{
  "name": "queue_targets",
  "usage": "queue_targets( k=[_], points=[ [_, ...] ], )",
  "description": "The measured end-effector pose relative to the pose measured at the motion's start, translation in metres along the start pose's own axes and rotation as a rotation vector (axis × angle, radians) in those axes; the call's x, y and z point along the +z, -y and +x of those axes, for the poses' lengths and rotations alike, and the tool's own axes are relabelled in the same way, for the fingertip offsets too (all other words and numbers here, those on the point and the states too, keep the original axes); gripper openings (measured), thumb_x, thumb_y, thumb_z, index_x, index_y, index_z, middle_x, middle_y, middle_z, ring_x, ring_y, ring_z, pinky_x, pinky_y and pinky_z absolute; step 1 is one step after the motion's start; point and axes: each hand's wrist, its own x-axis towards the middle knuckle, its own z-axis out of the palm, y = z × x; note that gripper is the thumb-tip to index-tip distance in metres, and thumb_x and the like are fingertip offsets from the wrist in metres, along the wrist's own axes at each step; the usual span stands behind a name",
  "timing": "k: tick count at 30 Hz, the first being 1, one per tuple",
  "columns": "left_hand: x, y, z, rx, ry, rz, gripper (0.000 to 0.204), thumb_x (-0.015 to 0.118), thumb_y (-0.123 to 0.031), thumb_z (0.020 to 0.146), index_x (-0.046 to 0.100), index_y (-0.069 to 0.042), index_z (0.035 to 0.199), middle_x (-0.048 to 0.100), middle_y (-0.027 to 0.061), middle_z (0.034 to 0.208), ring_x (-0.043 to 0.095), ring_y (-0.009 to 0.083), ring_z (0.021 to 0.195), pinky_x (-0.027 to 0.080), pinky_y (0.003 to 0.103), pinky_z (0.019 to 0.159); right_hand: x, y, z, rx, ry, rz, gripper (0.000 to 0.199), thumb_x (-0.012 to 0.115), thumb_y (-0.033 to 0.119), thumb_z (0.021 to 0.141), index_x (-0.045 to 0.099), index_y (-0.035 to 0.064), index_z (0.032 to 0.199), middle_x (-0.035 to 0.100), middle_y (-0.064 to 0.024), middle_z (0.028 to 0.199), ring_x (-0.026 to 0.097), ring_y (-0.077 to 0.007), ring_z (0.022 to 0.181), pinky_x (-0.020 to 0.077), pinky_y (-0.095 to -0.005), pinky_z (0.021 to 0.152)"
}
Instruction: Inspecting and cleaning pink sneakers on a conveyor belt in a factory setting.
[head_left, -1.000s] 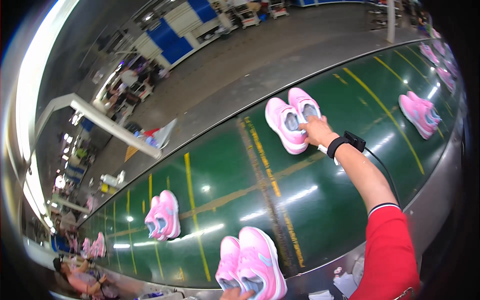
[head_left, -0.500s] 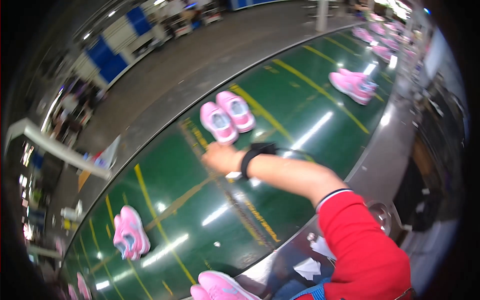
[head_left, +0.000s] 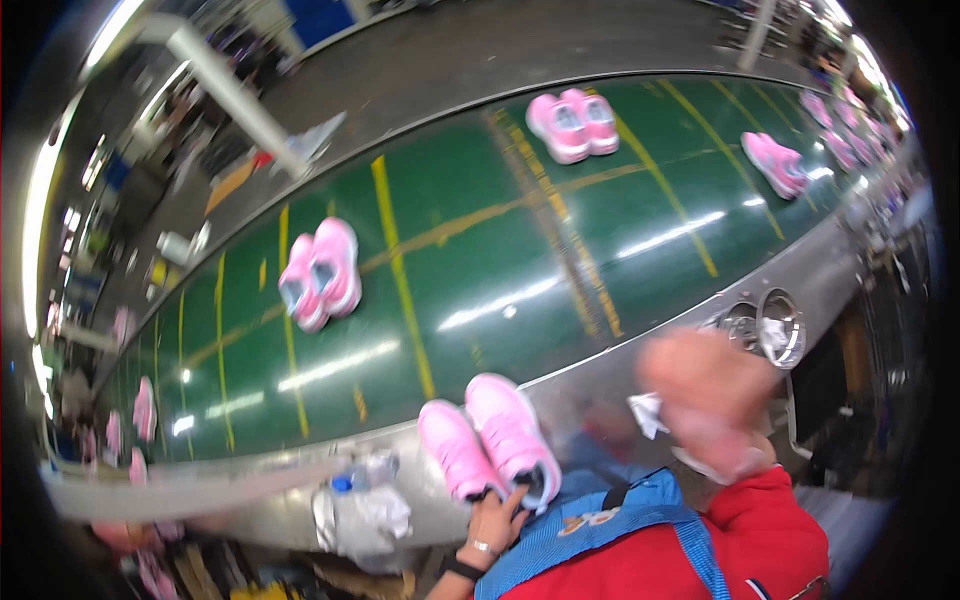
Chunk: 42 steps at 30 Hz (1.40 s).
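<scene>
Two pink sneakers [head_left: 497,430] stand side by side on the metal edge in front of me, toes toward the green belt. My left hand [head_left: 495,523] grips them at the heels, with fingers hooked into the openings. A dark band and a bracelet circle that wrist. To the right of them, my right hand [head_left: 705,370] is raised over the metal edge and smeared by motion. Below it is a blurred pinkish shape that I cannot make out, and its fingers do not show clearly.
The green belt [head_left: 470,270], marked with yellow lines, carries pink sneaker pairs at left [head_left: 322,275], far middle [head_left: 574,125] and far right [head_left: 774,165]. Metal bowls [head_left: 780,328] sit by my right hand. White crumpled material [head_left: 385,512] and a blue-capped bottle [head_left: 365,475] lie at left.
My right arm has drawn back from over the belt toward my right side. The view has shifted, bringing the near sneakers and my left hand into sight.
</scene>
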Motion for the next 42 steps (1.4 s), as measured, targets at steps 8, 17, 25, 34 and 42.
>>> queue_targets(
  k=[8,17,25,34,42],
  points=[
    [-0.008,-0.003,-0.01,0.05,-0.09,-0.018,0.053,0.063,-0.019,0.07,0.045,-0.018,0.12,0.047,0.0173,0.08,0.049,0.032,0.073,0.041,0.041,0.065,0.03,0.078,0.018,-0.198,0.393,0.364,0.058,0.071,0.036,0.068,0.045,0.0167,0.115,0.054,-0.0087,0.096,0.051,-0.0248,0.079,0.0366,-0.0335,0.083],
    [-0.003,0.023,-0.038,-0.395,-0.657,-0.636,0.055,0.067,-0.011,0.065,0.04,0.007,0.11,0.043,0.0175,0.104,0.045,0.0252,0.098,0.042,0.033,0.076,0.053,-0.013,-0.087,0.755,0.0,-0.104,0.063,0.071,0.015,0.067,0.04,0.0041,0.121,0.047,-0.0139,0.108,0.047,-0.0197,0.1,0.0388,-0.0305,0.084],
    [0.027,0.075,0.001,-0.506,-0.498,-1.128,0.032,0.053,0.002,0.064,0.05,0.004,0.096,0.056,0.0105,0.083,0.056,0.0223,0.079,0.046,0.032,0.07,0.089,-0.15,-0.237,1.121,0.171,-0.086,0.063,0.065,0.011,0.068,0.038,0.0057,0.125,0.052,-0.0085,0.103,0.047,-0.0189,0.1,0.038,-0.03,0.086],
    [0.008,0.072,-0.011,-0.611,-0.206,-1.67,0.039,0.046,0.001,0.066,0.049,0.005,0.105,0.057,0.0132,0.097,0.057,0.0238,0.088,0.046,0.032,0.077,0.045,-0.127,-0.231,1.64,-0.086,0.54,0.037,0.047,0.002,0.075,0.047,0.0004,0.112,0.056,-0.0097,0.103,0.057,-0.0172,0.09,0.0456,-0.0275,0.078],
    [0.031,0.082,-0.003,-0.487,-0.162,-1.547,0.039,0.042,0.0,0.072,0.045,0.008,0.11,0.056,0.0156,0.103,0.056,0.0242,0.091,0.046,0.03,0.08,0.043,-0.106,-0.221,1.625,-0.186,0.678,0.042,0.041,-0.003,0.075,0.042,-0.0006,0.117,0.053,-0.0115,0.109,0.055,-0.0174,0.095,0.0452,-0.0262,0.082]
  ],
)
